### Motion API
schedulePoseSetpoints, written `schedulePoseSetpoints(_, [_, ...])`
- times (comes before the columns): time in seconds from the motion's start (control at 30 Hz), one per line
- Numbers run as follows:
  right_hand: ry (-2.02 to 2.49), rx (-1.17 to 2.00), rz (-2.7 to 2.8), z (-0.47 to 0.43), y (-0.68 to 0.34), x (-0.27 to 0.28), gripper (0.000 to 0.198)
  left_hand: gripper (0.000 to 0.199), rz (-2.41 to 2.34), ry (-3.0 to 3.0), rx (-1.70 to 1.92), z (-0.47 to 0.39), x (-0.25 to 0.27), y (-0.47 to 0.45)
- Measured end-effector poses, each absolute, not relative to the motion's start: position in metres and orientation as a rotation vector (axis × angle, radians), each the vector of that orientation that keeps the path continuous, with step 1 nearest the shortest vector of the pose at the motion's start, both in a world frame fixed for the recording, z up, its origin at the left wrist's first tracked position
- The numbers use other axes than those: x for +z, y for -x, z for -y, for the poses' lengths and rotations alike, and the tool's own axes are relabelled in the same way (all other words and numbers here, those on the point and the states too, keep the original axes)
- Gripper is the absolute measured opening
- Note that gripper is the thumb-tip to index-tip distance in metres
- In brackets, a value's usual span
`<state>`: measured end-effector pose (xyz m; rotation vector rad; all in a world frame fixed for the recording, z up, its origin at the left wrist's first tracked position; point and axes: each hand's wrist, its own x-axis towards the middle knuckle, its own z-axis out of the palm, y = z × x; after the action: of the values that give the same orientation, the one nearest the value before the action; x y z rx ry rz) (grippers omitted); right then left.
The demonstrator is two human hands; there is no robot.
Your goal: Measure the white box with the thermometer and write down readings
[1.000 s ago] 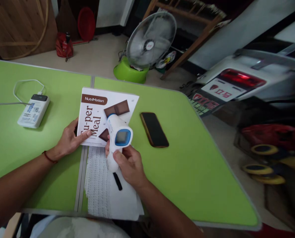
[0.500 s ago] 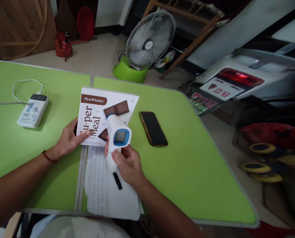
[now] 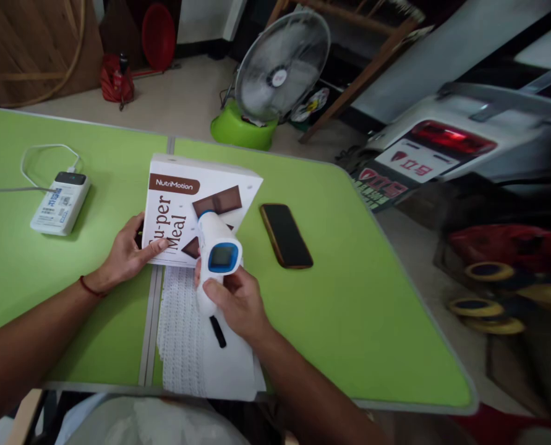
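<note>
My left hand grips the lower left corner of a white NutriMotion box, thumb on its printed front and fingers hidden behind. The box is tilted up, its front facing me. In my right hand is a white and blue infrared thermometer, fingers wrapped round its handle. Its small screen faces me, and its far end overlaps the front of the box; I cannot tell whether they touch. Below them lie white paper sheets with rows of print, and a black pen-like stick on them.
A phone lies right of the box on the green table. At the left is a white power bank with a cable. Beyond the table stand a fan, a green stool and a white scooter.
The box's top edge has tipped slightly, showing more of its top side. The thermometer has shifted a little left and its screen looks darker. Both hands keep their holds.
</note>
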<state>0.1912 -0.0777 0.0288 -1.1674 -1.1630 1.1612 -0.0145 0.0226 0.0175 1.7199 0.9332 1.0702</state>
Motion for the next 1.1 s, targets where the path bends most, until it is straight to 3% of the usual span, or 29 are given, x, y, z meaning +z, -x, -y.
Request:
schedulePoseSetpoints(0.13, [1.308,1.086,1.291,0.074,-0.22,0.035,0.04,0.06,-1.058,-1.759,1.124,-0.028,0.011,0.017])
schedulePoseSetpoints(0.33, [1.65,1.032,1.623,0.067,-0.267,0.029,0.038,0.069,-1.118,-1.822,1.257,-0.038,-0.003,0.019])
schedulePoseSetpoints(0.63, [1.889,0.456,1.863,0.062,-0.289,-0.001,0.037,0.064,-1.085,-1.971,1.269,-0.046,-0.005,0.019])
schedulePoseSetpoints(0.87, [1.82,0.149,1.872,0.071,-0.268,0.018,0.036,0.06,-1.099,-1.824,1.3,-0.047,-0.012,0.017])
schedulePoseSetpoints(0.97, [1.67,0.302,1.883,0.08,-0.249,0.024,0.015,0.059,-1.24,-1.79,1.418,-0.04,-0.009,0.016])
schedulePoseSetpoints(1.1, [1.594,0.568,2.055,0.084,-0.225,0.016,0.017,0.048,-1.187,-1.879,1.507,-0.02,0.008,0.014])
